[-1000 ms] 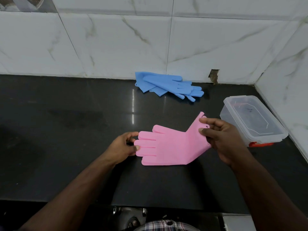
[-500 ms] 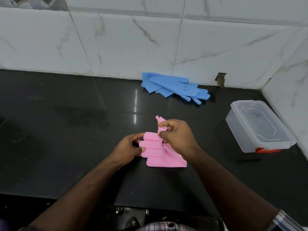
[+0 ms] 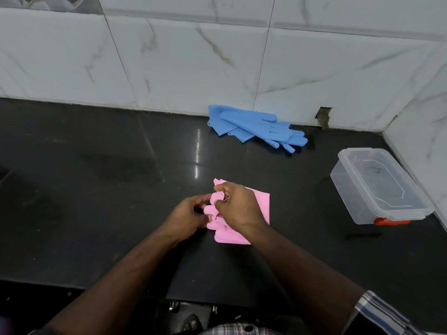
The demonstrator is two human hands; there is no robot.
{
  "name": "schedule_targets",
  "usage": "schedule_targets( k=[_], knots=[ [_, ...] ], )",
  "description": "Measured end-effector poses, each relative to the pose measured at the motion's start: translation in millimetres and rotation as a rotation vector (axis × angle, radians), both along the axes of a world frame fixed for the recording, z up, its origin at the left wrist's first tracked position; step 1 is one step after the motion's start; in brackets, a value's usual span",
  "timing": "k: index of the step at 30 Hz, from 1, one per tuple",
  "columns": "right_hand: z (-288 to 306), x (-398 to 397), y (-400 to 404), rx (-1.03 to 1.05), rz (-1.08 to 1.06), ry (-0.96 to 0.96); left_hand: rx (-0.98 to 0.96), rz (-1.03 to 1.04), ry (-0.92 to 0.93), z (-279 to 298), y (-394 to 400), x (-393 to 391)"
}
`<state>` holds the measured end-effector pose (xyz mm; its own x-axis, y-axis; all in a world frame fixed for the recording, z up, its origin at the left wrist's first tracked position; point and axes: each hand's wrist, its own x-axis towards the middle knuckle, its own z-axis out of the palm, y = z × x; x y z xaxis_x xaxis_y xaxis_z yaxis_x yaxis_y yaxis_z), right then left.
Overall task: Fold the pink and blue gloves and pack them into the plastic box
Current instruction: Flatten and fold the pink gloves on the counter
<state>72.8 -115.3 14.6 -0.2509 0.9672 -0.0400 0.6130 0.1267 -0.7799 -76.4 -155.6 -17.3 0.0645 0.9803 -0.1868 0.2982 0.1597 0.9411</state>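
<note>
both hands are down on the pink gloves (image 3: 260, 206), which lie folded over on the black counter (image 3: 96, 189), near its front edge. the right hand (image 3: 238, 206) sits on top of the fold, fingers curled, pinching a bit of pink at the glove's fingertip end. the left hand (image 3: 186, 217) comes in from the left side, its fingers bent around the pink finger ends, gripping them too. the cuff part peeks out to the right of the right hand, flat on the counter. further back, the blue gloves (image 3: 254, 126) lie in a loose pile just beside the white tiled wall (image 3: 193, 56), untouched. over on the right, well apart from both pairs, the clear plastic box (image 3: 377, 187) stands with its lid on and a red clip (image 3: 391, 222) at the near end.
</note>
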Motion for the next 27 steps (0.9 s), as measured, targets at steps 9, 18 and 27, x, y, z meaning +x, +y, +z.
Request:
schedule_targets(
  k=[9,18,27],
  knots=[
    [-16.7,9.2,-15.6,-0.056,0.14,-0.044,-0.038,0.085,-0.088,-7.8,-1.2,-2.5],
    [-21.7,28.9,-16.4,-0.07,0.044,0.28,-0.056,0.251,0.041,-12.0,-1.1,4.9],
    [-39.2,89.8,-1.9,0.296,0.072,-0.318,0.002,0.175,0.193,-3.4,0.4,8.6]
  ],
)
